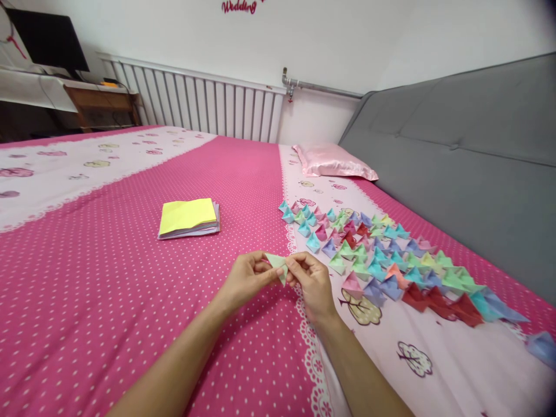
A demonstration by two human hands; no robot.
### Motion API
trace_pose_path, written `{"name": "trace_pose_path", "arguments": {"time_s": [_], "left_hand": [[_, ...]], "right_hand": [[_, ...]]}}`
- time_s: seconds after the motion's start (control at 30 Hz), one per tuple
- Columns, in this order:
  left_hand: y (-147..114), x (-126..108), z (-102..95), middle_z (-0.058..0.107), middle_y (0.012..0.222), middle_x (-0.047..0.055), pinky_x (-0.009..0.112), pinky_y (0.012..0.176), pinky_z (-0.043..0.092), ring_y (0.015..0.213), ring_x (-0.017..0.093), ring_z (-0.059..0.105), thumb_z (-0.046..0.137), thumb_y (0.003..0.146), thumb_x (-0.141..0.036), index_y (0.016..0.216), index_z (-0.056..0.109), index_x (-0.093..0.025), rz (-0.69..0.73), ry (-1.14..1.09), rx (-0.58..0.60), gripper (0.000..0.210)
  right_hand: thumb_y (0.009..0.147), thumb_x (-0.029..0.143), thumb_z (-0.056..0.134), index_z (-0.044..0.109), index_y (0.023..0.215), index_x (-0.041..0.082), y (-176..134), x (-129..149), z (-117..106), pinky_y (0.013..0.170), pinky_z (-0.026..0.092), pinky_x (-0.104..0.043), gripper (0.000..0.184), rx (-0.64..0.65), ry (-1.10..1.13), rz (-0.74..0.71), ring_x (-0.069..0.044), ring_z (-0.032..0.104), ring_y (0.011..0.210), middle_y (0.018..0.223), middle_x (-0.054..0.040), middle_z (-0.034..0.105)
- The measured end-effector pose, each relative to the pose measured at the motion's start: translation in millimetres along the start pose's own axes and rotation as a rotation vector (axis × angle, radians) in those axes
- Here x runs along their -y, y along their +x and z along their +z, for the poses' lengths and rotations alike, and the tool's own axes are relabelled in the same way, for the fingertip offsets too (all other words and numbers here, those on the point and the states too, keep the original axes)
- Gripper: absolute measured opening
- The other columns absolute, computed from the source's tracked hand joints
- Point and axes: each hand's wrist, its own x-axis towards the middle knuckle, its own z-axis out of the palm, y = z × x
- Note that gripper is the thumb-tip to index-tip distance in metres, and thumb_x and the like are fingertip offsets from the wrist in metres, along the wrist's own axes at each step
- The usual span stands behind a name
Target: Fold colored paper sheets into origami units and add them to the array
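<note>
A small pale green folded paper (277, 260) is pinched between both hands, above the pink dotted bedspread. My left hand (248, 279) grips its left side with thumb and fingers closed. On the other side, my right hand (313, 284) holds the paper's right edge between thumb and fingertips. Parts of the paper are hidden behind the fingers. To the right lie many folded paper boats (360, 267) in rows, in blue, green, pink, red, purple and yellow. A stack of square paper (187, 216) with a yellow sheet on top lies to the left, beyond my left hand.
The bedspread (130, 289) spreads under everything. A pink pillow (333, 161) lies at the far right against a grey headboard (456, 156). Along the back wall stands a white radiator (195, 98) with a pipe. A monitor (47, 43) is on a desk at far left.
</note>
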Motion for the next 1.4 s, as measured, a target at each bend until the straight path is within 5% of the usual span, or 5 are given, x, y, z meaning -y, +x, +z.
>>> {"name": "trace_pose_path", "arguments": {"time_s": [0.27, 0.47, 0.9, 1.23, 1.4], "left_hand": [[-1.0, -0.8, -3.5, 0.058, 0.052, 0.000, 0.020, 0.051, 0.038, 0.049, 0.008, 0.050, 0.068, 0.067, -0.034, 0.058, 0.059, -0.011, -0.010, 0.063, -0.052, 0.026], [-0.6, 0.3, -4.3, 0.063, 0.063, 0.002, 0.021, 0.057, 0.041, 0.056, 0.009, 0.054, 0.065, 0.070, -0.036, 0.070, 0.064, -0.012, 0.000, 0.038, 0.027, 0.025], [-0.6, -1.5, -6.6, 0.060, 0.051, 0.002, 0.022, 0.052, 0.037, 0.048, 0.010, 0.051, 0.061, 0.073, -0.035, 0.056, 0.063, -0.012, 0.049, 0.111, -0.141, 0.029], [-0.7, 0.4, -4.3, 0.070, 0.081, 0.007, 0.028, 0.070, 0.048, 0.072, 0.016, 0.064, 0.066, 0.072, -0.034, 0.107, 0.060, -0.014, 0.007, -0.072, 0.051, 0.041], [-0.7, 1.3, -4.4, 0.071, 0.082, 0.010, 0.029, 0.072, 0.048, 0.073, 0.017, 0.065, 0.069, 0.069, -0.030, 0.107, 0.060, -0.012, 0.015, -0.101, 0.070, 0.043]], "right_hand": [[0.070, 0.031, 0.068, 0.061, 0.073, 0.015, -1.3, 1.2, 4.2, 0.047, 0.041, -0.016, 0.017, -0.010, 0.125, 0.116, -0.006, 0.052, 0.048, 0.054, 0.0036, 0.057], [0.070, 0.031, 0.068, 0.062, 0.073, 0.015, -0.3, 2.1, 3.4, 0.048, 0.041, -0.016, 0.017, -0.024, 0.118, 0.119, -0.007, 0.052, 0.049, 0.054, 0.0033, 0.058], [0.070, 0.032, 0.067, 0.061, 0.070, 0.015, -0.9, 3.2, 2.4, 0.042, 0.032, -0.016, 0.019, 0.040, 0.087, 0.171, -0.006, 0.044, 0.044, 0.050, 0.0035, 0.055], [0.060, 0.024, 0.077, 0.062, 0.067, 0.015, 5.4, -1.4, -2.6, 0.041, 0.039, -0.008, 0.019, -0.032, 0.484, 0.430, -0.002, 0.049, 0.046, 0.057, 0.0047, 0.057], [0.060, 0.022, 0.077, 0.064, 0.070, 0.013, 5.0, -0.6, -2.7, 0.041, 0.041, -0.006, 0.019, -0.001, 0.528, 0.466, -0.001, 0.052, 0.046, 0.058, 0.0040, 0.059]]}}
